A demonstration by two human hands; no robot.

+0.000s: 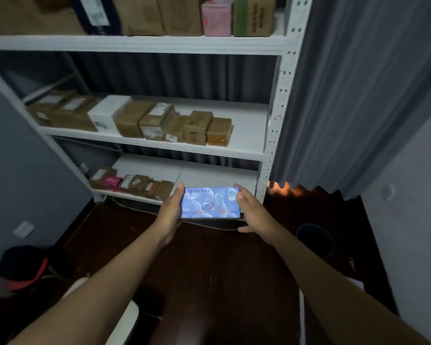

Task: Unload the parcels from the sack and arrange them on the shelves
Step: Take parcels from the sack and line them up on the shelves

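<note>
So the fingers first: the left hand (171, 210) has its fingers curled round the left short end of the blue parcel (210, 202), thumb up on the top corner, and the right hand (248, 210) does the same on the right short end, fingers wrapped under with the thumb over the edge. Both are clamped on it, neither is slack, and neither looks nearer than the other since they share it evenly.

The parcel is a flat blue box with cartoon print, held face-up out in front of the person at about the height of the bottom shelf (209, 174). Its long axis runs left to right, pretty much parallel to the shelf's front edge. That's the bit that matters here: the bare stretch of the bottom shelf lies straight ahead of the fingers, just past the box, to the right of the row of small brown parcels (139, 184) already sitting there. Looks like a straight push forward would land it beside that row without any turning, though the left end may come close to the nearest brown one.

Further out, the middle shelf (246, 150) carries a line of cardboard boxes (144, 120), and the top shelf (135, 43) has bigger cartons. A grey curtain (346, 95) hangs right of the rack. The sack isn't something that can be made out for sure.
</note>
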